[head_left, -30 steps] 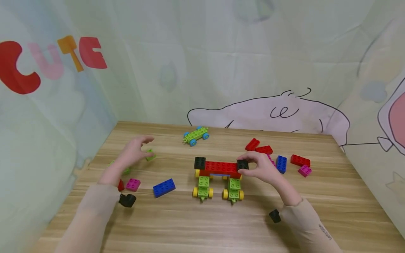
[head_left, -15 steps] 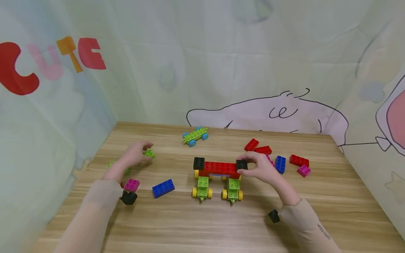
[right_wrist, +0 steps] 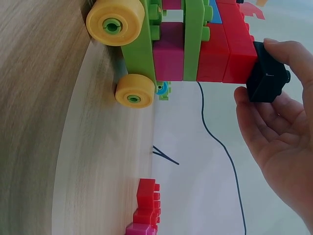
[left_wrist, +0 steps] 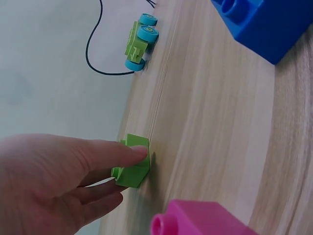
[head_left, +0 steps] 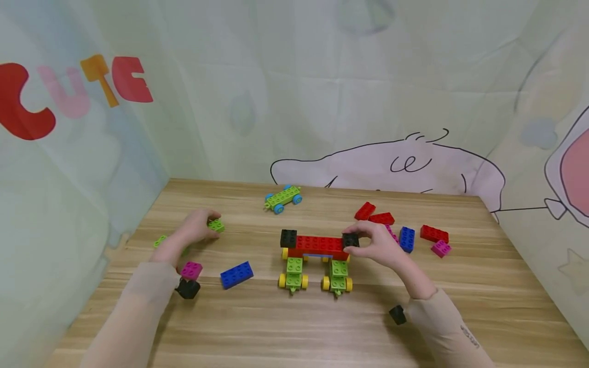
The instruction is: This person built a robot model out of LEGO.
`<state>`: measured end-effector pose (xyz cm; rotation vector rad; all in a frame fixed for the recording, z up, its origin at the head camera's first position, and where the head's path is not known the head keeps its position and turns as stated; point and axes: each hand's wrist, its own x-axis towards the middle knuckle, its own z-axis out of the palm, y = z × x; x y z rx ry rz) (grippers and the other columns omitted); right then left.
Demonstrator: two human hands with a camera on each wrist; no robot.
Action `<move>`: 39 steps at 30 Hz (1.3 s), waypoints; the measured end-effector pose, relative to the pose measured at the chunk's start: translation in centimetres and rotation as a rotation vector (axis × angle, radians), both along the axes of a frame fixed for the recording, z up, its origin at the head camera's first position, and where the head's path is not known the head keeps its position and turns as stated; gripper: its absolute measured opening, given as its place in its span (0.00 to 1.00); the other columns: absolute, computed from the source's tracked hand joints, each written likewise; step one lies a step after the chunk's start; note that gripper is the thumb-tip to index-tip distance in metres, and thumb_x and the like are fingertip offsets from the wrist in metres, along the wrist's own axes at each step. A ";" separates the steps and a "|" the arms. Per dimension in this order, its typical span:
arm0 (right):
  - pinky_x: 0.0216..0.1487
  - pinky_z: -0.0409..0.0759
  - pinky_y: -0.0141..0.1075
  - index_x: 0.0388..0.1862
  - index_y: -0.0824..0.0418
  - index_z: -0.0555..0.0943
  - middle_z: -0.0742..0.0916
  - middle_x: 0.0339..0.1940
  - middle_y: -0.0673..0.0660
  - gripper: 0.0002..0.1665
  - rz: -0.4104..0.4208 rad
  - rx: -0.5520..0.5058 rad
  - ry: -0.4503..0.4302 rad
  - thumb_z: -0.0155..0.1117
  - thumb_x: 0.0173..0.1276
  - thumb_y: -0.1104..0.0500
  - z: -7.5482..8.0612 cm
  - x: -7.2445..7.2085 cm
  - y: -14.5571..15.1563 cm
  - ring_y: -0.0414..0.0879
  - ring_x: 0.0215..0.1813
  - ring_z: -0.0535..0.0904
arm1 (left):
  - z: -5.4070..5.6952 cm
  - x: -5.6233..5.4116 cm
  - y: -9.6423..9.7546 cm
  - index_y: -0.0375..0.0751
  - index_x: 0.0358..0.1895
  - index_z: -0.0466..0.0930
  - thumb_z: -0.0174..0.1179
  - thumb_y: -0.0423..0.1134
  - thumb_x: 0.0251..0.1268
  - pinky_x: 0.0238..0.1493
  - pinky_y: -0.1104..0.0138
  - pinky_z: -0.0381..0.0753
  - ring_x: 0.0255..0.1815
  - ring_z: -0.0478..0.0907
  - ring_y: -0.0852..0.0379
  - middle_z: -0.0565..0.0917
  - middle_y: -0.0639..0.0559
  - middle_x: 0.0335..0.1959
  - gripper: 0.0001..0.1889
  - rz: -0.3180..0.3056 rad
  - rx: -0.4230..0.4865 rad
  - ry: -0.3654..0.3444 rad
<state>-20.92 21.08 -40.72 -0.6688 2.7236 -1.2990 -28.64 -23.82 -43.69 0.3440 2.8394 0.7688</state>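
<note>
At the left of the table my left hand (head_left: 199, 226) pinches a small lime green toy brick (left_wrist: 133, 164) between thumb and fingers, low by the tabletop. My right hand (head_left: 379, 243) holds a black brick (right_wrist: 265, 73), which sits at the right end of the red top of a built brick vehicle (head_left: 320, 246). A second black brick (head_left: 289, 238) stands on the left end of that top. Under the red layer, the right wrist view shows a magenta brick (right_wrist: 169, 51) between green parts. Two green wheeled bases with yellow wheels (right_wrist: 134, 91) stick out toward the front.
A green wheeled base with blue wheels (head_left: 282, 199) stands at the back. Near the left arm lie a magenta brick (head_left: 191, 270), a black piece (head_left: 188, 289) and a blue brick (head_left: 236, 275). Red, blue and magenta bricks (head_left: 407, 239) lie right; another black piece (head_left: 398, 315) is near the right sleeve.
My left hand has come down onto the small green brick and its fingers have closed around it. My right hand has stayed at the black brick on the vehicle.
</note>
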 end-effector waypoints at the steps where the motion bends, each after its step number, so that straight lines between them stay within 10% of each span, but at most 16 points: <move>1: 0.59 0.78 0.56 0.52 0.67 0.82 0.86 0.47 0.60 0.22 0.000 0.000 0.000 0.72 0.60 0.60 0.0 0.0 0.0 0.55 0.51 0.81 | 0.0 0.0 0.0 0.20 0.61 0.70 0.67 0.29 0.57 0.64 0.42 0.69 0.61 0.70 0.28 0.74 0.24 0.59 0.29 -0.004 -0.005 0.007; 21: 0.59 0.77 0.58 0.52 0.67 0.82 0.86 0.47 0.61 0.21 0.002 0.004 -0.007 0.72 0.60 0.61 0.0 0.0 0.0 0.56 0.52 0.81 | 0.3 0.1 0.7 0.24 0.64 0.69 0.65 0.34 0.61 0.64 0.42 0.70 0.61 0.71 0.30 0.75 0.25 0.60 0.29 0.033 0.056 0.055; 39: 0.58 0.80 0.52 0.51 0.65 0.82 0.86 0.46 0.56 0.21 0.042 0.066 0.087 0.73 0.58 0.61 0.7 0.2 -0.1 0.50 0.49 0.81 | 4.7 2.9 6.2 0.33 0.63 0.74 0.66 0.38 0.62 0.61 0.46 0.74 0.60 0.75 0.36 0.80 0.35 0.59 0.26 -0.011 0.237 0.226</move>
